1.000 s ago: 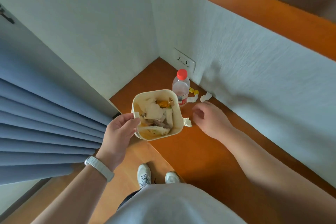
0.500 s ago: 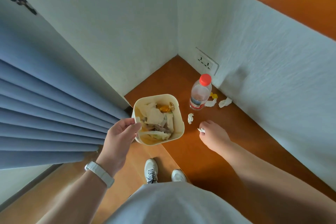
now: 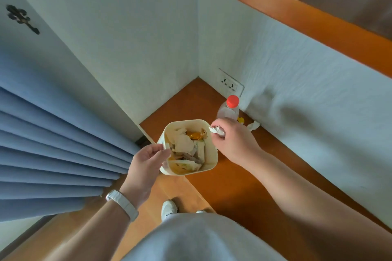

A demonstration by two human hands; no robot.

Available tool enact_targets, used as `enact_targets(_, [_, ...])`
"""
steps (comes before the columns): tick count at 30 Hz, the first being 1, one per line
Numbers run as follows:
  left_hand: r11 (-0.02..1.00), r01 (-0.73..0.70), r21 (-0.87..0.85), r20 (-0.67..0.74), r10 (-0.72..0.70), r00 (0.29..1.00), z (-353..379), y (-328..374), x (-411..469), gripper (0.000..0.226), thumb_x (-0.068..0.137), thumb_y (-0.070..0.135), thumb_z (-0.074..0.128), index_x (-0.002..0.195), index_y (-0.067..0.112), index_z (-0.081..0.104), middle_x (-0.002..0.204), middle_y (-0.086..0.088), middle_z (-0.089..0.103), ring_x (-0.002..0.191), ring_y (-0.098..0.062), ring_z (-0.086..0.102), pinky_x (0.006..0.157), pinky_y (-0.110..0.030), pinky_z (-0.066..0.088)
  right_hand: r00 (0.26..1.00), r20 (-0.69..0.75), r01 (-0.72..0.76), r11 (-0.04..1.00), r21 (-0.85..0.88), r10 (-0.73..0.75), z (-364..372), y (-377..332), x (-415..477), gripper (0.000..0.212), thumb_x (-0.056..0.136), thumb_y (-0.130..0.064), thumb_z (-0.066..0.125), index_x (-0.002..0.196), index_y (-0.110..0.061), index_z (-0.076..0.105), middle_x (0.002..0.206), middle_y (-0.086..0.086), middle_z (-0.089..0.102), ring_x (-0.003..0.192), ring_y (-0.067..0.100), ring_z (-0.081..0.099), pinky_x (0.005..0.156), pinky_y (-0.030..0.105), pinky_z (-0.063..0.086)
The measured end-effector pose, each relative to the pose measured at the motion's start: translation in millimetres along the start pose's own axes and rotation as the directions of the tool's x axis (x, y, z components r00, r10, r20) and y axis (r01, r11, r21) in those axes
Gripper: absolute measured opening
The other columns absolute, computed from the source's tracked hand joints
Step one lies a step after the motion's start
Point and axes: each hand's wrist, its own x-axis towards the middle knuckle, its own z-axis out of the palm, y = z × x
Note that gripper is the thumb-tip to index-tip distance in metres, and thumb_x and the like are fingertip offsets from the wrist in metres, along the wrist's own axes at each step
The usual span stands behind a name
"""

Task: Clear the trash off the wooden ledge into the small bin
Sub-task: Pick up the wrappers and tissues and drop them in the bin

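The crumpled white scrap is pinched in your right hand, fingers curled tight around it so only a bit of paper pokes out on the side toward the small bin. It sits just at the far right corner of the bin's rim, and you cannot tell whether it touches the rim. Your left hand grips the bin by its near left rim, thumb hooked over the edge and the other fingers wrapped on the outside wall. The cream bin is already partly full of white tissue, with an orange wrapper lying near its far side. You hold the bin at the left edge of the wooden ledge, partly over the lighter floor below. Past your right hand, more trash lies on the ledge against the white wall: a clear bottle with a red cap standing upright, a small yellow wrapper just beside its base, and a white tissue scrap a little further right. A wall socket sits just behind the bottle, near the corner. A blue curtain hangs to your left, a white band circles your left wrist, and your white shoes show on the floor below the bin
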Motion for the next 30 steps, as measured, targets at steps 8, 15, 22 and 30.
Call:
enact_targets(8, [0.998,-0.021,-0.064,0.071,0.026,0.997,-3.6,2.6,-9.2,0.02,0.094,0.022,0.071,0.107,0.008,0.075,0.096,-0.01,0.084,0.085,-0.021,0.081,0.064,-0.014,0.059,0.96,0.239,0.162,0.985,-0.058,-0.144,15.0,-60.4,6.6,0.024,0.091,-0.026,0.059,0.114,-0.021,0.062,0.101,-0.004,0.065,0.076,0.014,0.061,0.06,0.032,0.054])
enact_targets(15, [0.986,-0.023,-0.166,0.078,0.036,0.996,-10.4,1.3,-13.2,0.013,0.1,0.014,0.065,0.105,0.006,0.074,0.092,-0.013,0.083,0.077,-0.018,0.08,0.064,-0.016,0.059,0.911,0.34,0.267,0.962,-0.056,-0.233,29.3,-72.8,9.5,0.033,0.093,-0.032,0.059,0.123,-0.021,0.058,0.111,-0.004,0.063,0.081,0.01,0.059,0.061,0.017,0.045])
enact_targets(22, [0.984,-0.008,-0.176,0.034,0.014,0.999,-16.7,0.8,-11.5,0.011,0.099,0.015,0.066,0.103,0.007,0.073,0.097,-0.011,0.084,0.086,-0.018,0.081,0.065,-0.014,0.059,0.973,0.127,0.198,0.98,-0.016,-0.194,-1.2,-59.8,4.6,0.027,0.092,-0.031,0.062,0.117,-0.02,0.063,0.099,-0.009,0.063,0.08,0.009,0.062,0.062,0.029,0.058])
enact_targets(30, [0.99,0.026,-0.138,-0.028,-0.03,0.999,-16.8,-2.0,-2.1,0.01,0.098,0.017,0.068,0.103,0.01,0.074,0.096,-0.008,0.084,0.081,-0.013,0.08,0.064,-0.013,0.058,0.965,0.148,-0.182,0.96,-0.215,0.216,33.3,40.6,3.3,0.016,0.093,-0.033,0.056,0.107,-0.026,0.059,0.097,-0.006,0.064,0.075,0.008,0.061,0.064,0.035,0.058])
